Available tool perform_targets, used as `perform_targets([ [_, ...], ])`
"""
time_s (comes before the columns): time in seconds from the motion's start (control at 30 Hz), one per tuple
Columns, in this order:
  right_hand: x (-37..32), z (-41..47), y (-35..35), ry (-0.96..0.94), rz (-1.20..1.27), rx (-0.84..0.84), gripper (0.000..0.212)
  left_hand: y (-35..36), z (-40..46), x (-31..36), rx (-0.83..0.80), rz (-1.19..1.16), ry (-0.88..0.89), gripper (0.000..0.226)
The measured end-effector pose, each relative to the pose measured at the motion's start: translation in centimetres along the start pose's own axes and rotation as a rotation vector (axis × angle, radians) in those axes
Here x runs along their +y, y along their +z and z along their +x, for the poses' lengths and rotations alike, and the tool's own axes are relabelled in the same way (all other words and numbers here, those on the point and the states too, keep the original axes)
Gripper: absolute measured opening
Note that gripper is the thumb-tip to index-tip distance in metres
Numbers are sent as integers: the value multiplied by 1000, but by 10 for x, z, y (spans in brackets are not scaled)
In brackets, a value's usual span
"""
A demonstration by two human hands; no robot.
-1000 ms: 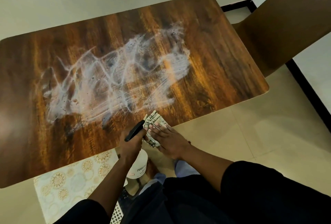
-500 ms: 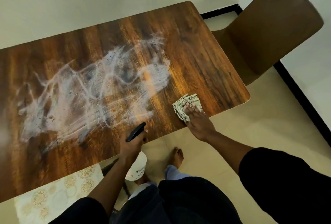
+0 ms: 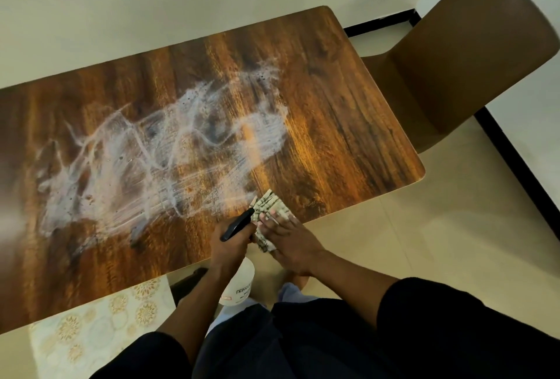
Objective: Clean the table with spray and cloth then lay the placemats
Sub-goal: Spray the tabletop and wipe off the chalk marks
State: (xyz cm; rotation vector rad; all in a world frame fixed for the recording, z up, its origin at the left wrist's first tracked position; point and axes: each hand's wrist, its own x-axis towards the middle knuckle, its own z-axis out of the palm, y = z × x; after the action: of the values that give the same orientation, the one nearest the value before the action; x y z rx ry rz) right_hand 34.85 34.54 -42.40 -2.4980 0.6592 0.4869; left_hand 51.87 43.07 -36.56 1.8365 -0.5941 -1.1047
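brown chair [image 3: 472, 54], tiled floor [image 3: 424, 239], possibly cream wall [image 3: 151, 0]

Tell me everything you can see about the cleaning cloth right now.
The cloth is a small pale rag with a dark checked or striped pattern, folded or bunched into a pad. It lies flat on the wooden table near its front edge, just right of the white smeared spray residue. The right hand presses on it with straight fingers, covering its near part. The spray bottle's black nozzle overlaps its left edge.

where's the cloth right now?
In the head view, the cloth lies on the table at its near edge, pressed under the right hand, right beside the spray bottle held by the left hand.
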Motion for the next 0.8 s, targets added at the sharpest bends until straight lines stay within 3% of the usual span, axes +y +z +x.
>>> perform_targets([
  [0.1,6,-3,-11,-72,-15,19,67,-1,-2,1,21,-21,10,20],
  [0.17,19,-2,-20,-82,-31,23,67,-5,-3,1,30,-28,16,28],
  [0.47,91,12,-67,437,215,208,66,-37,-5,3,154,-22,-54,37],
  [0.6,68,31,-63,555,270,219,67,-45,0,5,251,-28,-161,31],
  [0.77,-6,50,-45,314,206,165,69,-61,12,-6,330,17,-259,21],
  [0.8,-21,52,-41,239,182,141,69,-66,16,-9,326,19,-278,29],
])
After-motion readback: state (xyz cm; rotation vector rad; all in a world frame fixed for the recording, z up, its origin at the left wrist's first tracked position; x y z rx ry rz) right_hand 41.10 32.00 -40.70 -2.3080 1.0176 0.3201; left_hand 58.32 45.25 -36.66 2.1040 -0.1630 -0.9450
